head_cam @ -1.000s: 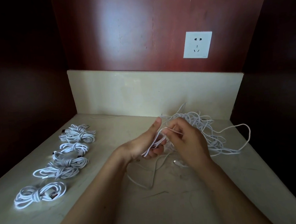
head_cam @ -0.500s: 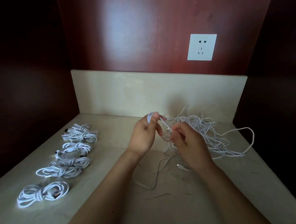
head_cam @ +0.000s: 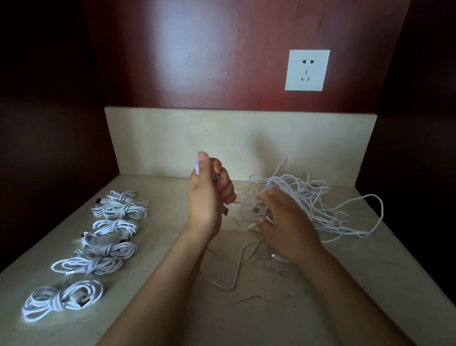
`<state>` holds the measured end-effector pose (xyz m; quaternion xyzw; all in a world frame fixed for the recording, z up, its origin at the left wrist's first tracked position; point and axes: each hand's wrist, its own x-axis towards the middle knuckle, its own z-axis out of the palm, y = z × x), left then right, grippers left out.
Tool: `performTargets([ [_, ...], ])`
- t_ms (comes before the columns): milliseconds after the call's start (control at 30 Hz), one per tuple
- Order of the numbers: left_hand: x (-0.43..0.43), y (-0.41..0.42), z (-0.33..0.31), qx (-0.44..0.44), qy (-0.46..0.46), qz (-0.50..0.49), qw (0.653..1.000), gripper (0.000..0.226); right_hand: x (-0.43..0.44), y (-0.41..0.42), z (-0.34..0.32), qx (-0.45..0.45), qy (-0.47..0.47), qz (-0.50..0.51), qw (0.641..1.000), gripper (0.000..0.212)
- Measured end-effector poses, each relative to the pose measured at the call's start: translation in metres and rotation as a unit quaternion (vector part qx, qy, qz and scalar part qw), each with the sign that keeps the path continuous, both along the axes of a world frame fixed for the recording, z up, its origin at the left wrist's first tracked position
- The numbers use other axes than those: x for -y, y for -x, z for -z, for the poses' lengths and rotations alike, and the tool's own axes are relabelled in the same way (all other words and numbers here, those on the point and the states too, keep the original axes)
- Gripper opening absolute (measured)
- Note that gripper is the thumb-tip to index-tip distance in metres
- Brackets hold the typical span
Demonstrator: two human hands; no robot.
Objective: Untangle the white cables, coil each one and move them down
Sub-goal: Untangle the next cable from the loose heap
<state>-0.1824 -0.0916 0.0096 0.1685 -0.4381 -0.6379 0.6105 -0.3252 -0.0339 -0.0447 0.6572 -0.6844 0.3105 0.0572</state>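
White cable is what our left hand grips. The fingers are curled into a fist round it, thumb upward, and the hand is raised off the tabletop. A short loop shows above the thumb, and a plug end pokes out below the little finger. From there a thin strand crosses to our right hand, which hovers low with its fingers loosely spread over the near left edge of the tangle. That hand is blurred, so we cannot tell whether it pinches a strand or only touches the heap.

The tangle lies at the far right of the tabletop, a loose mass of thin white loops. One wide loop is flung out toward the right edge. Another slack strand trails toward us between our forearms. A small connector lies just beside the right wrist.

Along the left side, coiled bundles sit in a row from near to far, each wrapped round its middle. Those in the middle of the row overlap, so their count is hard to make out.

Behind stands a pale stone upstand, and above it a white wall socket on reddish-brown panelling. Both flanks are too dark to read.
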Motion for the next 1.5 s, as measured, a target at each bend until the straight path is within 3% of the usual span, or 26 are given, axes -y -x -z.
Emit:
performTargets([
  [133, 0.007, -0.008, -0.004, -0.059, -0.043, 0.058, 0.996, 0.041, -0.004, 0.011, -0.002, -0.013, -0.086, 0.066, 0.994, 0.06],
  [300, 0.014, -0.009, -0.002, -0.067, -0.081, 0.044, 0.994, 0.034, -0.005, -0.006, -0.008, -0.038, 0.011, -0.032, 0.999, 0.033],
  [433, 0.017, -0.015, -0.006, -0.071, -0.082, -0.052, 0.993, 0.035, -0.009, -0.012, -0.012, -0.025, 0.02, -0.076, 0.997, 0.019],
  [567, 0.021, -0.024, -0.008, -0.084, -0.077, -0.172, 0.978, 0.035, -0.006, -0.004, -0.008, -0.019, 0.01, -0.068, 0.997, 0.02],
  [700, 0.026, -0.024, 0.0, 0.039, -0.048, -0.241, 0.969, 0.033, -0.009, -0.007, -0.009, -0.017, 0.058, -0.122, 0.991, 0.032],
  [867, 0.025, -0.01, 0.015, 0.208, -0.08, -0.089, 0.971, 0.037, -0.016, -0.01, -0.015, 0.062, 0.124, -0.134, 0.981, 0.03],
  [1000, 0.013, -0.002, 0.019, 0.303, -0.069, 0.033, 0.95, 0.038, -0.018, -0.015, -0.017, 0.098, 0.141, -0.123, 0.977, 0.027],
  [1100, 0.008, 0.0, 0.017, 0.35, -0.055, 0.106, 0.929, 0.052, -0.018, -0.016, -0.018, 0.128, 0.165, -0.111, 0.972, 0.017],
  [1267, 0.003, 0.0, 0.022, 0.419, 0.006, 0.216, 0.882, 0.073, -0.015, -0.013, -0.017, 0.146, 0.165, -0.049, 0.974, 0.019],
  [1433, 0.0, -0.001, 0.023, 0.407, 0.023, 0.326, 0.853, 0.075, -0.011, -0.006, -0.013, 0.172, 0.154, -0.033, 0.972, 0.005],
  [1500, 0.0, -0.001, 0.024, 0.408, 0.04, 0.34, 0.846, 0.073, -0.011, -0.006, -0.012, 0.174, 0.158, -0.044, 0.971, 0.008],
])
